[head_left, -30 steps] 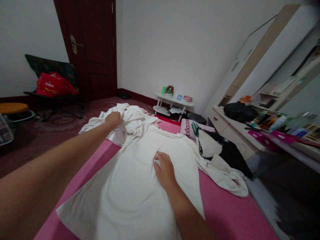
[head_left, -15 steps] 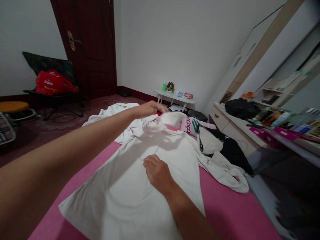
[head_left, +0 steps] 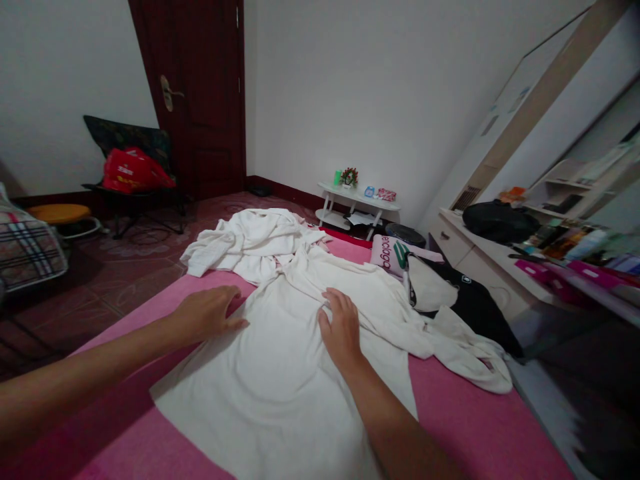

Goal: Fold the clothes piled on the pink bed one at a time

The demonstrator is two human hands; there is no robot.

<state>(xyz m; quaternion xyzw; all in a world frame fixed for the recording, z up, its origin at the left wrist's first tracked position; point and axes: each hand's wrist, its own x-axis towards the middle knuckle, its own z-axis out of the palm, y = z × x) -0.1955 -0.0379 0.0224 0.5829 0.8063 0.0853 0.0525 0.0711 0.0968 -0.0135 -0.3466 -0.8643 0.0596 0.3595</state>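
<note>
A white long-sleeved shirt (head_left: pixel 285 373) lies spread on a pink bed cover (head_left: pixel 450 413). One sleeve (head_left: pixel 467 363) reaches out to the right, and the other part near the collar lies folded across the top. My left hand (head_left: pixel 213 313) is by the shirt's left edge, thumb apart from the fingers, with nothing visible in it. My right hand (head_left: pixel 343 327) rests on the upper middle of the shirt, fingers stretched out. Beyond the shirt lies a crumpled white garment (head_left: pixel 250 237).
At the right edge of the bed lie a black garment (head_left: pixel 480 300) and a pink printed cloth (head_left: pixel 387 253). A cluttered dresser (head_left: pixel 480 247) stands on the right. Behind the bed is a small white table (head_left: pixel 357 191); a folding chair with a red bag (head_left: pixel 133 170) stands left.
My left hand has let go of the white cloth it held over the far end of the shirt and drawn back to the left edge. My right hand has shifted slightly right and forward.
</note>
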